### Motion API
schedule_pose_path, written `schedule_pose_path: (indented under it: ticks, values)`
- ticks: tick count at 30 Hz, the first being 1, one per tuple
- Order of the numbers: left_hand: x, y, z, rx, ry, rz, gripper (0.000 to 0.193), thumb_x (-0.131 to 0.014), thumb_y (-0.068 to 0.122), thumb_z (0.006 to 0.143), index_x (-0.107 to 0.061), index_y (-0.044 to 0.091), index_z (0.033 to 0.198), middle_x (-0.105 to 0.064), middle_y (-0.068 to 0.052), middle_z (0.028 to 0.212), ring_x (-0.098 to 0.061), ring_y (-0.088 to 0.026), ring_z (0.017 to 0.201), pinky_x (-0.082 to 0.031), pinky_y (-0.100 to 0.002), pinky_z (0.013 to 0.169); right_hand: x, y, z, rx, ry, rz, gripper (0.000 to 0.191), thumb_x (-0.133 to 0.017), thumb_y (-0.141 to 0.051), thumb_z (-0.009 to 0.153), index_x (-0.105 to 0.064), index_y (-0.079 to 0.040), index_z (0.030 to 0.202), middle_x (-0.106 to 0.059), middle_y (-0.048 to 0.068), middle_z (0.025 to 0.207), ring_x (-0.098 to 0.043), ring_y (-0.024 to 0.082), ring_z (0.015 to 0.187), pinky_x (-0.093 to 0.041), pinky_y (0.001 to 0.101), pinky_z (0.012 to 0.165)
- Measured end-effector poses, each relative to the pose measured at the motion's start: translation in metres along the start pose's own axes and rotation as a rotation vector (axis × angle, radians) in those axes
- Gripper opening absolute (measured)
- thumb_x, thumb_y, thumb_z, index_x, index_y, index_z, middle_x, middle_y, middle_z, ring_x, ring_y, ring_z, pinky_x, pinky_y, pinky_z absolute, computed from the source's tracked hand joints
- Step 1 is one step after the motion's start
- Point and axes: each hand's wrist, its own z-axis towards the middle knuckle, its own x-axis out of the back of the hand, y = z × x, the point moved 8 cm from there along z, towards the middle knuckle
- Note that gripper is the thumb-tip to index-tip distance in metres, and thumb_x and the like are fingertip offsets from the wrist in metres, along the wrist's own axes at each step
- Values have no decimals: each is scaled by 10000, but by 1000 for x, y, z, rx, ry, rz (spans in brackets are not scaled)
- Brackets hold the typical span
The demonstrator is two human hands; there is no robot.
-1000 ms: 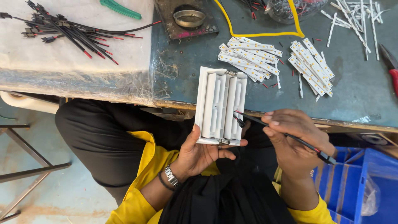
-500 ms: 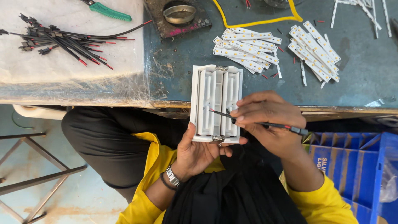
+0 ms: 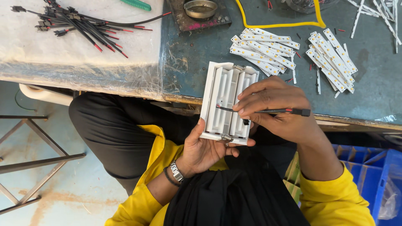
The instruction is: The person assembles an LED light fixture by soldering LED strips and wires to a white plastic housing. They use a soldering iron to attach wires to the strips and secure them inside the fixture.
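Far left of the fingers, up on the white sheet (image 3: 50,54): bunch of black and red wires (image 3: 71,25) w/ small plugs, fanned out. Green tool handle (image 3: 136,4) at top edge, well away from both hands. Next over, a round metal dish (image 3: 201,8) on a dark plate, above and well apart from the fingertips.

Left hand (image 3: 205,150): palm up, cupped under the bottom end of the white plastic housing (image 3: 226,102), thumb lying up its left edge, fingers wrapped beneath and showing at the lower right corner. Grasping it firmly. Watch and dark band on that wrist. Housing is held upright-ish over the lap, top end reaching the bench edge (image 3: 180,98); small metal springs at its top and bottom ends. Ribbed channels run lengthwise inside.

Right hand (image 3: 276,109): fingers bent over the right half of the housing, pinching a thin black wire (image 3: 272,111) that runs across under the fingertips, red tip to the left inside a channel, black plug sticking out past the knuckles to the right. Fingertips touch the housing's face.

Above the right-hand fingers, on the grey bench: pile of white strips (image 3: 261,48), then a second pile (image 3: 331,56) further right. Yellow cable (image 3: 284,24) loops above them. Blue crate (image 3: 368,167) below right of the wrist.
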Motion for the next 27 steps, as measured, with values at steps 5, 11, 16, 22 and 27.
schedule_pose_path:
  ticks: [5,11,16,22,27]
  values:
    - [1,0,1,-5,-3,27,899,-376,705,1025,-286,61,1645,-494,-240,1537,-528,-488,1369,-538,-418,948,-2,-4,5,1,-36,-10,198,-809,-35,794,-773,-131,964,-780,-20,1003,-729,197,1096,-508,343,943]
    - [2,1,1,1,8,47,903,-393,714,1013,-294,62,1631,-505,-231,1518,-525,-497,1368,-545,-419,942,-5,-11,6,4,-90,-14,180,-832,-57,789,-767,-152,928,-782,-45,982,-725,159,1074,-470,346,896]
    - [4,1,-1,4,28,22,910,-428,709,1002,-307,52,1621,-501,-204,1524,-520,-511,1383,-541,-411,936,-4,-10,8,-24,-63,-3,190,-815,-51,807,-767,-160,955,-783,-57,981,-747,147,1044,-498,328,891]
    - [1,2,1,3,10,41,937,-440,725,992,-300,56,1633,-476,-236,1549,-518,-502,1373,-540,-403,928,-3,-2,12,-77,-44,30,212,-849,-68,793,-783,-128,986,-777,-17,958,-752,165,955,-546,322,862]
    - [-2,2,2,10,4,44,929,-438,723,989,-271,92,1651,-425,-280,1590,-522,-493,1373,-539,-395,929,-2,12,17,-174,-9,86,192,-834,-45,826,-774,-110,996,-776,13,993,-759,176,969,-586,315,872]
